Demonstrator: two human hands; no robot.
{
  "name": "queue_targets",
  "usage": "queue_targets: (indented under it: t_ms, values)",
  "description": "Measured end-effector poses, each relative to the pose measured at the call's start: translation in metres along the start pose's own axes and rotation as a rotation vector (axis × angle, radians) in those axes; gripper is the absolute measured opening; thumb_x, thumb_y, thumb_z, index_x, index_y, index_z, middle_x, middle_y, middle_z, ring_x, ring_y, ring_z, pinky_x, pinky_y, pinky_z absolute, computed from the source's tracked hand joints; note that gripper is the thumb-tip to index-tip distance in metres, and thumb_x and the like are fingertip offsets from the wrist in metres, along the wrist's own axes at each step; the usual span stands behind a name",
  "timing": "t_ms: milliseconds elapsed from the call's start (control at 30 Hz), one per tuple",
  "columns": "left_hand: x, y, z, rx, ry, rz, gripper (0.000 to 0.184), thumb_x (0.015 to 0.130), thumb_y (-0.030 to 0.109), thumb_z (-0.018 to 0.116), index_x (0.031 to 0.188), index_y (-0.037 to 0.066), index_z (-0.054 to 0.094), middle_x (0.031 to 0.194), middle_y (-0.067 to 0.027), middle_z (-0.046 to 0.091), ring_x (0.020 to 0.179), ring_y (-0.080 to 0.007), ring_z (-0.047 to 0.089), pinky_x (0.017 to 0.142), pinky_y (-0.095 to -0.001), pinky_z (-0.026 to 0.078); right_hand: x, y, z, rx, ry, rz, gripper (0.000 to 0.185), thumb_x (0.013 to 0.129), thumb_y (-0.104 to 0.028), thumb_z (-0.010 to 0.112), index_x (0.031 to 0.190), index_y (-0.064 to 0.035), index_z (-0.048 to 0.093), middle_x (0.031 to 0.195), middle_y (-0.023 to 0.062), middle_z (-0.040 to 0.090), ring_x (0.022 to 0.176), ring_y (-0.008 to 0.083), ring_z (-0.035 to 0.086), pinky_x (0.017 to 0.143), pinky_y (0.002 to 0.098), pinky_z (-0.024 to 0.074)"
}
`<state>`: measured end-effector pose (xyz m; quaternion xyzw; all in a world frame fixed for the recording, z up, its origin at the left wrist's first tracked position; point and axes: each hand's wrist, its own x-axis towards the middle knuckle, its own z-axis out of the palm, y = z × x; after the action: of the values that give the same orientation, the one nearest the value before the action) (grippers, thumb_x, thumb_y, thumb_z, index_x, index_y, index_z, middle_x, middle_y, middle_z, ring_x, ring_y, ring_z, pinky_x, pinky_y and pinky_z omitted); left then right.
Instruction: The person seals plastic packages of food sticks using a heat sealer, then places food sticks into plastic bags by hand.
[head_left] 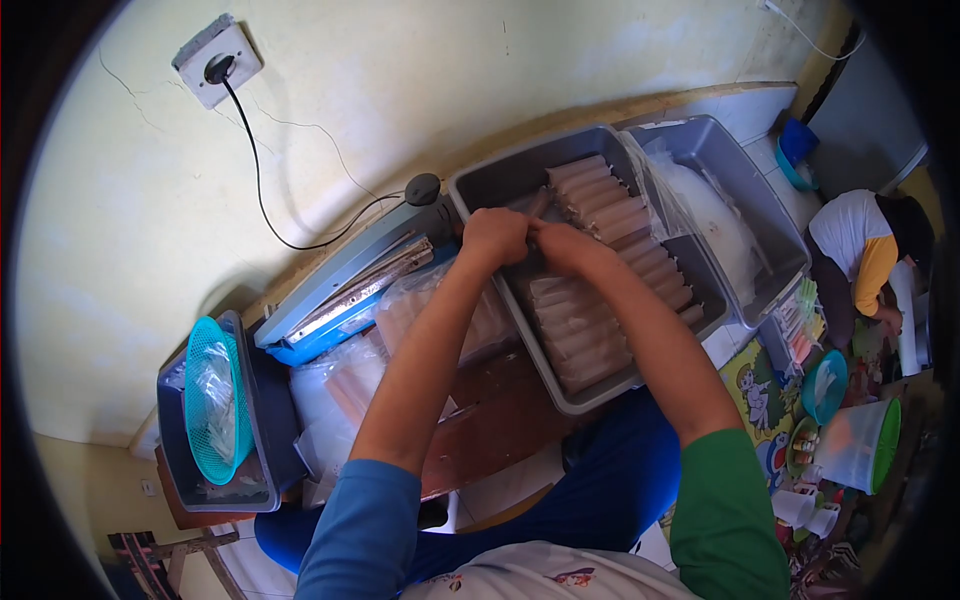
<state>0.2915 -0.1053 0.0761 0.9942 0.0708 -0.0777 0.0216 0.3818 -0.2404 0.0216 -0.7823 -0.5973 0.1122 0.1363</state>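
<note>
A pinkish, film-wrapped tube point(541, 204) juts from where the left hand point(495, 237) and right hand point(568, 246) meet inside a grey plastic tub point(572, 150), its long axis pointing away from the person; curled fingers hide each grip, so I cannot tell which pinches it. Smooth, rounded tubes point(585, 345) lie stacked alongside, and crinkled clear film point(650, 190) drapes toward a second tub point(737, 168).

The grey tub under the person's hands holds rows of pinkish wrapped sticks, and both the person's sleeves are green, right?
Not quite: the head view shows the right sleeve green but the left sleeve blue. The grey tub under the hands does hold rows of pinkish wrapped sticks.
</note>
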Motion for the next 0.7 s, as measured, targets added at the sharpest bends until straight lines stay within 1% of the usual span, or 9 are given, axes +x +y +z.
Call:
queue_targets:
  t_ms: [67, 133, 200, 233, 300, 333, 433, 500, 700]
  values:
    - [-0.002, -0.001, 0.001, -0.054, 0.051, -0.011, 0.026, 0.074, 0.026, 0.068, 0.095, 0.013, 0.075, 0.096, -0.0141, 0.072, 0.091, -0.0327, 0.069, 0.081, -0.0439, 0.055, -0.001, 0.0, 0.0, 0.042, 0.063, -0.009, 0.045, 0.078, 0.005, 0.053, 0.122, -0.0037, 0.059, 0.141, 0.014, 0.048, 0.099, 0.0393, 0.063, 0.086, 0.0473, 0.0517]
    - [-0.005, -0.002, 0.003, -0.111, 0.103, -0.022, 0.024, 0.075, 0.023, 0.067, 0.095, 0.013, 0.075, 0.097, -0.014, 0.071, 0.091, -0.0334, 0.069, 0.081, -0.0442, 0.055, 0.0, 0.003, 0.001, 0.123, 0.28, -0.136, 0.039, 0.081, 0.002, 0.055, 0.119, -0.0034, 0.06, 0.133, 0.015, 0.054, 0.101, 0.0392, 0.062, 0.085, 0.0475, 0.0512]
    - [-0.009, -0.004, 0.007, -0.279, 0.381, 0.021, 0.015, 0.078, 0.017, 0.065, 0.089, 0.009, 0.073, 0.1, -0.0132, 0.07, 0.093, -0.0341, 0.068, 0.081, -0.0445, 0.054, 0.005, 0.005, -0.001, 0.167, 0.377, -0.185, 0.034, 0.082, -0.001, 0.058, 0.116, -0.0032, 0.061, 0.126, 0.015, 0.058, 0.099, 0.0387, 0.063, 0.084, 0.0471, 0.0514]
    - [-0.01, -0.005, 0.008, -0.277, 0.384, 0.019, 0.015, 0.078, 0.017, 0.065, 0.089, 0.009, 0.073, 0.1, -0.0132, 0.07, 0.093, -0.0341, 0.068, 0.081, -0.0445, 0.054, 0.008, 0.005, -0.001, 0.211, 0.474, -0.236, 0.03, 0.083, -0.004, 0.06, 0.112, -0.003, 0.063, 0.119, 0.0149, 0.062, 0.096, 0.0382, 0.063, 0.082, 0.0467, 0.0517]
    - [-0.014, -0.007, 0.007, -0.497, 0.48, 0.095, 0.013, 0.08, 0.009, 0.067, 0.092, 0.006, 0.067, 0.103, -0.0148, 0.069, 0.095, -0.0343, 0.067, 0.082, -0.043, 0.053, 0.009, 0.002, -0.003, 0.146, 0.556, -0.201, 0.025, 0.083, -0.007, 0.062, 0.107, -0.0029, 0.064, 0.112, 0.014, 0.063, 0.093, 0.0374, 0.064, 0.079, 0.0458, 0.0526]
    - [-0.017, -0.006, 0.008, -0.493, 0.481, 0.092, 0.013, 0.08, 0.009, 0.067, 0.092, 0.006, 0.067, 0.103, -0.0148, 0.069, 0.095, -0.0343, 0.067, 0.082, -0.043, 0.053, 0.01, -0.001, -0.004, 0.083, 0.636, -0.161, 0.021, 0.083, -0.01, 0.064, 0.103, -0.0028, 0.065, 0.105, 0.013, 0.065, 0.089, 0.0365, 0.065, 0.076, 0.0449, 0.0534]
    - [-0.026, -0.003, 0.013, -0.764, 0.593, 0.015, 0.021, 0.079, 0.003, 0.068, 0.1, 0.004, 0.062, 0.101, -0.016, 0.069, 0.096, -0.0327, 0.068, 0.08, -0.0396, 0.053, 0.004, -0.022, -0.017, 0.051, 0.738, -0.199, 0.017, 0.082, -0.011, 0.066, 0.096, -0.0023, 0.065, 0.102, 0.0126, 0.064, 0.083, 0.035, 0.066, 0.07, 0.043, 0.0547]
    - [-0.036, -0.002, 0.016, -0.988, 0.745, 0.079, 0.029, 0.081, 0.0, 0.069, 0.108, 0.003, 0.058, 0.1, -0.0153, 0.07, 0.094, -0.0269, 0.071, 0.077, -0.0341, 0.053, 0.001, -0.034, -0.022, 0.034, 0.757, -0.227, 0.016, 0.081, -0.01, 0.066, 0.095, -0.0023, 0.065, 0.102, 0.0133, 0.064, 0.082, 0.0348, 0.066, 0.069, 0.0425, 0.0549]
    - [-0.082, 0.001, 0.006, -1.108, 0.826, 0.019, 0.023, 0.084, 0.002, 0.07, 0.105, 0.0, 0.062, 0.096, -0.0114, 0.072, 0.087, -0.0179, 0.071, 0.076, -0.0285, 0.053, -0.009, -0.077, -0.034, -0.004, 0.843, -0.338, 0.018, 0.08, -0.008, 0.067, 0.096, -0.0023, 0.061, 0.099, 0.0149, 0.064, 0.081, 0.0336, 0.066, 0.068, 0.0407, 0.0555]
